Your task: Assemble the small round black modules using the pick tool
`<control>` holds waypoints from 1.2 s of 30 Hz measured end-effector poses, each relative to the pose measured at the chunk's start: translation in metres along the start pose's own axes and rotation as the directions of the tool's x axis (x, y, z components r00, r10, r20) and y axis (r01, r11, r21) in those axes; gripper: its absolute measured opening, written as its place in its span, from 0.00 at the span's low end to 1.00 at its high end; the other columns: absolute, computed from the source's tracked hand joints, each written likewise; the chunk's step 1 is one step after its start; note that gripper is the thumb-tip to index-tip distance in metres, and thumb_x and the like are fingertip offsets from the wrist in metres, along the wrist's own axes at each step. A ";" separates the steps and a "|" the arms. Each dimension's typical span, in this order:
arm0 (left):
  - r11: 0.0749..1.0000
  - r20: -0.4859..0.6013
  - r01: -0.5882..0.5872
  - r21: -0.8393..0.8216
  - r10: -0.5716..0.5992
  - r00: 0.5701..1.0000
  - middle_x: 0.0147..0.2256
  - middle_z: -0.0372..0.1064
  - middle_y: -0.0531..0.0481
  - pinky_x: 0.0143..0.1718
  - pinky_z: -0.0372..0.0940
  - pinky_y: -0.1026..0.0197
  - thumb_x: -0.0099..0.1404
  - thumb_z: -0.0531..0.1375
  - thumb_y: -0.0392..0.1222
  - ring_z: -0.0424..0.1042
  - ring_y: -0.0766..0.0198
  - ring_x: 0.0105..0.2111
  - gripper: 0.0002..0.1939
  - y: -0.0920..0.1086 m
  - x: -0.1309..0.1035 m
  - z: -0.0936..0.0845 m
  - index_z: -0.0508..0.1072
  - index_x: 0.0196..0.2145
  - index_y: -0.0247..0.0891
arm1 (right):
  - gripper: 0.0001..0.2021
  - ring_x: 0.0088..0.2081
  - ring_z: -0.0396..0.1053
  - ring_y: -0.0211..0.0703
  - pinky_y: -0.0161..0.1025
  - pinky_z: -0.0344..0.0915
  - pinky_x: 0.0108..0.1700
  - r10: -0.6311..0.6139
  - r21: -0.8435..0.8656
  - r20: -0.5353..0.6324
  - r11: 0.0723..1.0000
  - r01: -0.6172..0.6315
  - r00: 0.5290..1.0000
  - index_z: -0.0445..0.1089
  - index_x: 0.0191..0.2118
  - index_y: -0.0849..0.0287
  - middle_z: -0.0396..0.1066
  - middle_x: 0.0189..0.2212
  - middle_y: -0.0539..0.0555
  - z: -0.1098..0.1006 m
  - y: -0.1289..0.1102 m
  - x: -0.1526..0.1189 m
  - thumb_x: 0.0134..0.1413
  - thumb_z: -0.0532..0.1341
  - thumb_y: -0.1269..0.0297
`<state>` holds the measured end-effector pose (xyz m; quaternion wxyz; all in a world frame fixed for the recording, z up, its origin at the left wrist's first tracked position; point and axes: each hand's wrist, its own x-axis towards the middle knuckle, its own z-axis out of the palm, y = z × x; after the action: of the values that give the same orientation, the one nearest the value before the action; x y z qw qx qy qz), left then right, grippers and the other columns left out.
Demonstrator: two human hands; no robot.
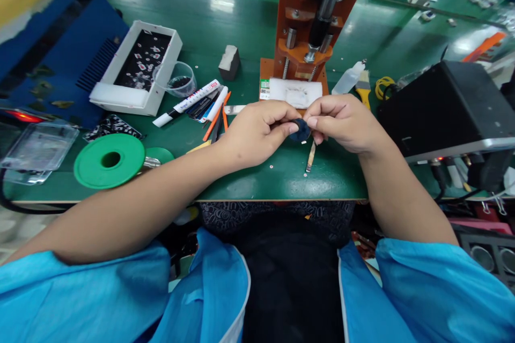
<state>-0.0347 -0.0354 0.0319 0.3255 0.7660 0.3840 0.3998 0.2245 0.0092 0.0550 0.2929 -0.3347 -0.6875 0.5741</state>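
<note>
You have a small dark round part pinched between both hands, held just above the green bench top in front of the orange press stand. Your left hand closes on its left edge with thumb and forefinger pressed together against it; your right hand grips the right edge the same way, fingers curled tight. The part's finer detail is too small to make out.

Directly below the grip a thin metal strip lies on the bench, apart from your fingers. Just beyond the grip sits the white fixture block at the foot of the press. Off to the left of the grip lie a white marker and some pens, and farther left a green spool and a white tray of small parts. To the right of the grip stands a black box.

This looks like the handling or fitting stage: you are working the part by hand, not yet seating it anywhere. Whatever you do next, it likely needs one hand to keep its pinch firm while the other lets go, since the part is small and could drop among the loose bits on the bench.
</note>
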 end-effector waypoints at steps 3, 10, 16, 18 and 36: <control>1.000 0.014 -0.005 -0.002 0.005 1.000 0.43 0.91 0.50 0.52 0.79 0.50 0.79 0.68 0.39 0.87 0.53 0.44 0.07 -0.001 0.000 0.001 0.89 0.45 0.45 | 0.19 0.23 0.71 0.37 0.33 0.65 0.27 0.015 -0.018 -0.008 1.000 -0.015 1.000 0.84 0.34 0.57 0.76 0.21 0.47 0.000 -0.001 -0.001 0.67 0.86 0.50; 0.999 -0.014 -0.032 0.008 0.032 0.999 0.43 0.91 0.49 0.51 0.77 0.51 0.79 0.68 0.39 0.86 0.54 0.44 0.07 -0.004 0.000 0.001 0.89 0.44 0.44 | 0.14 0.29 0.77 0.38 0.35 0.74 0.34 0.005 0.038 0.098 0.999 -0.009 0.995 0.84 0.42 0.58 0.82 0.30 0.49 -0.006 0.003 0.002 0.57 0.86 0.64; 0.999 -0.015 -0.035 -0.002 0.035 0.999 0.42 0.91 0.49 0.52 0.77 0.50 0.79 0.68 0.40 0.87 0.53 0.44 0.07 -0.005 0.000 0.002 0.89 0.43 0.44 | 0.08 0.27 0.75 0.37 0.34 0.72 0.31 0.021 -0.005 0.073 1.000 -0.021 0.997 0.85 0.41 0.57 0.81 0.27 0.48 -0.005 0.001 0.000 0.62 0.81 0.64; 0.999 -0.011 -0.034 0.001 0.034 0.999 0.42 0.91 0.49 0.52 0.78 0.49 0.79 0.67 0.40 0.87 0.53 0.44 0.07 -0.004 0.000 0.003 0.88 0.43 0.45 | 0.09 0.26 0.74 0.38 0.34 0.69 0.30 0.032 -0.013 0.053 0.999 -0.032 0.998 0.85 0.40 0.57 0.79 0.25 0.48 -0.004 0.001 -0.001 0.66 0.81 0.60; 0.993 -0.067 0.114 -0.034 -0.116 0.991 0.35 0.82 0.51 0.41 0.70 0.52 0.82 0.66 0.46 0.78 0.56 0.37 0.10 -0.008 0.002 0.004 0.80 0.40 0.44 | 0.13 0.33 0.76 0.38 0.37 0.75 0.37 -0.036 0.039 0.004 0.999 0.035 0.999 0.83 0.43 0.56 0.86 0.36 0.49 0.004 0.000 0.003 0.53 0.81 0.67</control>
<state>-0.0328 -0.0305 0.0238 0.3460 0.7235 0.4323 0.4122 0.2200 0.0090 0.0539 0.3079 -0.3152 -0.6827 0.5830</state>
